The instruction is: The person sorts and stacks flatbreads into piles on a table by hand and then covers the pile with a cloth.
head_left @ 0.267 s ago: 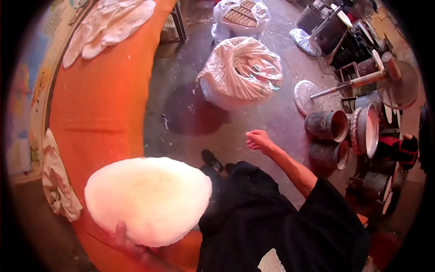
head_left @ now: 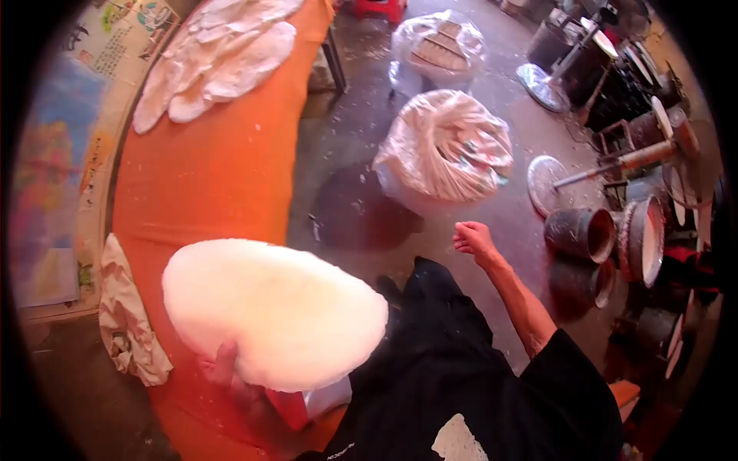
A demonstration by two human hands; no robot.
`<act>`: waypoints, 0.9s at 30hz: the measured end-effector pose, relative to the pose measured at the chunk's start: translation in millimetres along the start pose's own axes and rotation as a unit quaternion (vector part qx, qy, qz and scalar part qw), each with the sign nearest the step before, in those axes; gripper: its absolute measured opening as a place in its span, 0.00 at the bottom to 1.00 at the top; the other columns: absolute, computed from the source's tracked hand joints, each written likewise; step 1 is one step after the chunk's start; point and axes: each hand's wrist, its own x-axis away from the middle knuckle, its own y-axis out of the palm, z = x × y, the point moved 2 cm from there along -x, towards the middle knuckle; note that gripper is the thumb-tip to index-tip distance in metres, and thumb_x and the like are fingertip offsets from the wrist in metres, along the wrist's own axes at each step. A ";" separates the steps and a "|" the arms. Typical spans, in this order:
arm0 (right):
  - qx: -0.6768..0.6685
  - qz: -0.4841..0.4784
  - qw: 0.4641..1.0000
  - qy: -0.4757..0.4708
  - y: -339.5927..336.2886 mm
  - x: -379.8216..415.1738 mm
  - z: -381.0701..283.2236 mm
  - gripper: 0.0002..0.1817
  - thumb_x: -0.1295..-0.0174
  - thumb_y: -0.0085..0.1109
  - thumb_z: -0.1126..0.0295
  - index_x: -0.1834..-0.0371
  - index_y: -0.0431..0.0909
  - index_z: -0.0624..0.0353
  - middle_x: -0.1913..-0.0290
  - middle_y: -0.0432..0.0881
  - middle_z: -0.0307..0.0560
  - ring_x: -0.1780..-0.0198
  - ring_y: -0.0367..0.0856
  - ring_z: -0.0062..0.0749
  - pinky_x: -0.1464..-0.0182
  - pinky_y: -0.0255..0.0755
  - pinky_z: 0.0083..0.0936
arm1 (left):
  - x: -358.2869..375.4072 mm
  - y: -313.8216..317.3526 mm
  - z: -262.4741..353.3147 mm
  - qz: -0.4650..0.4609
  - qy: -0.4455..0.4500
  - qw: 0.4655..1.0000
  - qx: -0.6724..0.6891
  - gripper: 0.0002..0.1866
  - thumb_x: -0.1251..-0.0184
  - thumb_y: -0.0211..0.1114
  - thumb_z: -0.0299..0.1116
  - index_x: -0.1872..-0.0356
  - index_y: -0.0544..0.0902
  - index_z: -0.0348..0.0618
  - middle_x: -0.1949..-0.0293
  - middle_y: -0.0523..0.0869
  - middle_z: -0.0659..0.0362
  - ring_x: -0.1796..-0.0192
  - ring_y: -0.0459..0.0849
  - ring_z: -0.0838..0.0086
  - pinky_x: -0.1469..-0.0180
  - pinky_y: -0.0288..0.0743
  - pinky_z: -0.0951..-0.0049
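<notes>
Left hand: right here at the near rim, the left hand [head_left: 229, 371] is gripping the pale oval sheet [head_left: 273, 307]; its thumb is pressing on the upper face, while the other fingers are too hidden and blurred to tell how they are lying.
Pale oval sheet: it's riding in that left hand, spreading broad and flat over the near part of the orange cloth [head_left: 207, 184] and reaching over toward the black clothing [head_left: 453, 384]; whether its underside is touching the cloth, I cannot tell.
Right hand: over on the other side, the right hand [head_left: 474, 239] is hovering above the floor [head_left: 346, 138], well apart from the sheet, its fingers curling in and bunching close together.
Orange cloth: it's running away up the left, with a pile of pale flat pieces [head_left: 223, 61] lying overlapped at the far end and a crumpled beige cloth [head_left: 131, 319] draping along the outer edge.
Floor: out ahead of the right hand, a cloth-covered tub [head_left: 446, 150] is standing near a plastic-wrapped container [head_left: 440, 50].
Right side: dark metal pots [head_left: 583, 234] are lying on their sides, mouths facing sideways, near a round-based stand [head_left: 546, 186].
</notes>
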 end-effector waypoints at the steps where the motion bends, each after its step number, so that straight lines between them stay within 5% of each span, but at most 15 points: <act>1: -0.008 0.011 1.000 -0.007 4.3 -11.8 -11.8 0.14 0.37 0.62 0.56 0.62 0.78 0.55 0.70 0.82 0.42 0.74 0.81 0.26 0.73 0.74 0.20 | -10.0 1.1 -9.6 0.024 -0.051 0.997 0.056 0.31 0.38 0.60 0.39 0.37 0.64 0.32 0.39 0.72 0.41 0.39 0.74 0.50 0.39 0.72 0.56; 5: -0.013 0.023 0.999 -0.036 21.1 -70.5 -64.0 0.14 0.37 0.61 0.56 0.63 0.79 0.56 0.71 0.81 0.40 0.75 0.79 0.23 0.74 0.73 0.19 | -35.8 -4.4 -58.3 0.113 -0.264 0.927 0.241 0.32 0.39 0.58 0.36 0.35 0.64 0.31 0.38 0.71 0.43 0.38 0.74 0.53 0.37 0.70 0.59; 8: 0.020 0.035 0.992 -0.115 28.2 -141.1 -97.9 0.15 0.38 0.62 0.57 0.62 0.81 0.59 0.73 0.79 0.36 0.76 0.74 0.17 0.76 0.69 0.15 | -56.9 -4.8 -82.4 0.153 -0.332 0.888 0.279 0.32 0.41 0.57 0.34 0.34 0.64 0.31 0.37 0.71 0.45 0.37 0.73 0.55 0.36 0.68 0.61; 10: 0.162 0.117 0.966 -0.162 30.9 -183.9 -120.1 0.22 0.41 0.65 0.52 0.57 0.82 0.61 0.72 0.78 0.37 0.72 0.76 0.22 0.70 0.71 0.25 | -73.8 -6.6 -92.7 0.161 -0.342 0.890 0.256 0.33 0.41 0.57 0.32 0.34 0.64 0.31 0.36 0.71 0.46 0.37 0.73 0.57 0.35 0.67 0.63; 11: 0.267 0.151 0.934 -0.184 26.7 -211.2 -123.5 0.25 0.43 0.66 0.49 0.55 0.82 0.60 0.71 0.78 0.38 0.70 0.76 0.25 0.68 0.71 0.29 | -81.6 -7.2 -96.7 0.158 -0.335 0.900 0.229 0.33 0.42 0.56 0.32 0.33 0.64 0.31 0.36 0.70 0.47 0.36 0.72 0.58 0.35 0.67 0.64; 13: 0.264 0.175 0.925 -0.211 23.6 -267.7 -100.8 0.27 0.45 0.67 0.47 0.54 0.82 0.59 0.69 0.78 0.39 0.68 0.77 0.27 0.65 0.71 0.31 | -92.3 -8.6 -89.8 0.101 -0.162 0.980 0.062 0.25 0.36 0.52 0.32 0.37 0.67 0.38 0.34 0.68 0.42 0.36 0.71 0.55 0.34 0.67 0.59; 15: 0.262 0.199 0.912 -0.245 34.3 -286.3 -121.8 0.29 0.47 0.67 0.45 0.53 0.81 0.58 0.67 0.79 0.41 0.66 0.77 0.30 0.63 0.70 0.33 | -99.8 -6.3 -88.2 0.043 0.019 0.993 -0.111 0.17 0.30 0.47 0.32 0.41 0.70 0.44 0.33 0.65 0.38 0.35 0.70 0.52 0.34 0.66 0.55; 17: 0.072 0.045 0.996 -0.032 55.7 -252.5 -151.1 0.34 0.49 0.68 0.43 0.48 0.79 0.60 0.61 0.81 0.44 0.63 0.77 0.32 0.61 0.70 0.31 | -100.4 -12.5 -97.7 0.067 -0.148 0.985 -0.052 0.14 0.26 0.45 0.33 0.44 0.71 0.46 0.33 0.65 0.36 0.35 0.69 0.48 0.34 0.66 0.52; 19: 0.062 0.033 0.998 -0.006 59.9 -241.8 -159.9 0.32 0.45 0.67 0.48 0.48 0.79 0.67 0.54 0.81 0.46 0.56 0.78 0.32 0.55 0.72 0.30 | -101.3 -15.7 -101.5 0.106 -0.245 0.964 0.010 0.13 0.24 0.44 0.34 0.46 0.72 0.46 0.33 0.65 0.35 0.35 0.69 0.46 0.34 0.65 0.50; 23: -0.011 -0.012 0.988 -0.155 20.2 -266.6 -142.7 0.23 0.38 0.61 0.58 0.47 0.77 0.65 0.59 0.80 0.39 0.64 0.75 0.24 0.63 0.69 0.24 | -104.7 -19.3 -106.0 0.191 -0.312 0.931 0.000 0.11 0.26 0.48 0.32 0.49 0.74 0.43 0.34 0.66 0.36 0.34 0.69 0.48 0.34 0.66 0.52; 27: 0.086 0.093 0.966 -0.227 -9.0 -222.8 -156.9 0.20 0.37 0.60 0.61 0.47 0.77 0.64 0.59 0.81 0.38 0.60 0.76 0.22 0.59 0.71 0.23 | -118.8 -36.9 -106.8 0.287 -0.335 0.888 0.133 0.11 0.27 0.50 0.30 0.49 0.73 0.37 0.35 0.68 0.37 0.34 0.69 0.49 0.34 0.67 0.55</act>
